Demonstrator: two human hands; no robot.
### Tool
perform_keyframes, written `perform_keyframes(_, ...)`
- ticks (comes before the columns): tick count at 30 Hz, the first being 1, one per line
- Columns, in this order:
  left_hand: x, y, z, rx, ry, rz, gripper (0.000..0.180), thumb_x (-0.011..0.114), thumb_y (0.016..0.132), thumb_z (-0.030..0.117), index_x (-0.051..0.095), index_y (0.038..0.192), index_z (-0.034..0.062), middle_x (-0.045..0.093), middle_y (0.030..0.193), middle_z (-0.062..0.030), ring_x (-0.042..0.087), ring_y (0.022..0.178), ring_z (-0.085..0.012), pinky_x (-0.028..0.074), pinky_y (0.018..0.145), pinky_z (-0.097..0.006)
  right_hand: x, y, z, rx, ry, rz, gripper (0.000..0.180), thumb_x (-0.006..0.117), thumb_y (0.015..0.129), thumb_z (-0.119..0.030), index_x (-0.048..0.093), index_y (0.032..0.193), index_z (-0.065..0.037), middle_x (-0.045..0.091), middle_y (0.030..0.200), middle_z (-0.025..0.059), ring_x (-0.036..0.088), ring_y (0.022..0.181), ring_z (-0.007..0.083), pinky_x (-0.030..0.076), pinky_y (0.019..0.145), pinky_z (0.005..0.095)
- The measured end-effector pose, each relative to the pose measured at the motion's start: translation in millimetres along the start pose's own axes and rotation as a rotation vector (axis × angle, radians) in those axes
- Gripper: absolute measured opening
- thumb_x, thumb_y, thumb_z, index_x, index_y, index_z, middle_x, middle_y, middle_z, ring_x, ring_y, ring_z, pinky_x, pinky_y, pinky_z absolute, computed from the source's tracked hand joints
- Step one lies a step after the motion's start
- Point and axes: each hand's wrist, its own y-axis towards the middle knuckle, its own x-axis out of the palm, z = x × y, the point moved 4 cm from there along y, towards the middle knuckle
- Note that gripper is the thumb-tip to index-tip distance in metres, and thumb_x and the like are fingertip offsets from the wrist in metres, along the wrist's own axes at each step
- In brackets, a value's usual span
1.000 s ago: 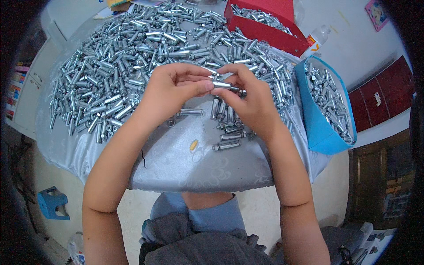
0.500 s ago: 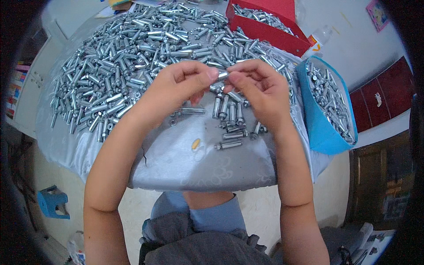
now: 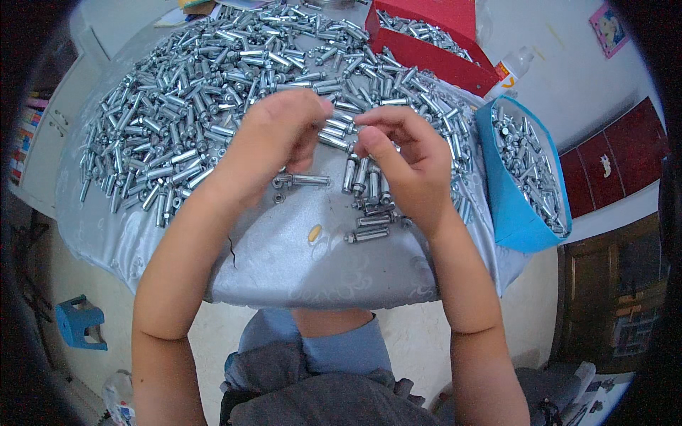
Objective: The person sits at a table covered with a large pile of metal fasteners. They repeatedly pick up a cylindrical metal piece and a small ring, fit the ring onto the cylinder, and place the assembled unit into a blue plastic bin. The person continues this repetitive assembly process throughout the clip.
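Many silver metal expansion bolts (image 3: 177, 106) with sleeves and nuts lie heaped over the table. My left hand (image 3: 278, 135) is above the heap's near edge, its fingers curled and blurred by motion; whether anything is in them cannot be made out. Just to its right, my right hand (image 3: 412, 153) has thumb and forefinger brought close around the end of an expansion bolt (image 3: 351, 128). Other bolts lie between and behind the two hands. Beneath my right hand is a small group of bolts (image 3: 369, 181), partly hidden by it. Near my left wrist lie a single bolt (image 3: 311, 180) and a loose nut (image 3: 279, 198).
A red box (image 3: 433, 53) of bolts stands at the far right, with a bottle (image 3: 515, 62) beside it. A blue fabric bin (image 3: 522, 224) holding more bolts is at the right edge. A small yellow piece (image 3: 314, 233) lies on the silvery tablecloth (image 3: 277, 273). A blue stool (image 3: 79, 323) is on the floor.
My hands have drawn apart from the bolt they both held. The left hand has shifted left and curled; the right hand has moved slightly left and down.
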Motion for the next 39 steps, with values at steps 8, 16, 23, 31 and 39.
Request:
perform_keyframes(8, -23, 4, 17, 0.137, -0.344, 0.108, 0.026, 0.043, 0.081, 0.023, 0.048, 0.075, -0.0014, 0.018, 0.051, 0.0054, 0.022, 0.043, -0.0052, 0.022, 0.039, -0.022, 6, 1, 1, -0.307, -0.497, -0.135, 0.007, 0.062, 0.071, -0.012, 0.061, 0.072, -0.005, 0.059, 0.072, 0.0091, 0.055, 0.068, 0.0243, 0.043, 0.063, 0.0309)
perform_keyframes(16, -31, 10, 14, 0.094, -0.471, 0.058, 0.025, 0.046, 0.078, 0.023, 0.049, 0.073, -0.0009, 0.024, 0.051, 0.0051, 0.026, 0.044, -0.0056, 0.026, 0.042, -0.021, -34, 16, 17, -0.09, -0.651, 0.116, 0.01, 0.06, 0.073, -0.01, 0.061, 0.079, -0.002, 0.058, 0.076, 0.0104, 0.055, 0.069, 0.0219, 0.042, 0.066, 0.0301)
perform_keyframes(23, -25, 10, 4, -0.011, -0.334, 0.134, 0.023, 0.049, 0.077, 0.025, 0.049, 0.074, 0.0021, 0.024, 0.052, 0.0055, 0.027, 0.045, -0.0061, 0.025, 0.043, -0.021, -68, 20, 36, -0.041, -0.907, 0.226, 0.015, 0.06, 0.072, -0.018, 0.062, 0.081, -0.006, 0.058, 0.083, 0.0126, 0.052, 0.083, 0.0296, 0.039, 0.076, 0.0375)
perform_keyframes(31, -23, 9, 1, -0.032, -0.241, 0.169, 0.027, 0.049, 0.075, 0.025, 0.053, 0.076, -0.0015, 0.027, 0.052, 0.0048, 0.029, 0.046, -0.0058, 0.027, 0.044, -0.021, -117, 20, 56, 0.16, -0.952, 0.375, 0.026, 0.06, 0.073, -0.026, 0.062, 0.085, -0.003, 0.057, 0.091, 0.0179, 0.05, 0.093, 0.0334, 0.038, 0.082, 0.0406)
perform_keyframes(39, -21, 10, -2, -0.043, -0.163, 0.145, 0.026, 0.05, 0.077, 0.029, 0.05, 0.075, 0.0024, 0.025, 0.054, 0.0051, 0.026, 0.047, -0.0058, 0.023, 0.044, -0.022, -130, 16, 87, 0.507, -1.039, 0.368, 0.063, 0.048, 0.077, -0.049, 0.045, 0.113, 0.003, 0.042, 0.114, 0.0277, 0.042, 0.105, 0.0414, 0.034, 0.09, 0.0432)
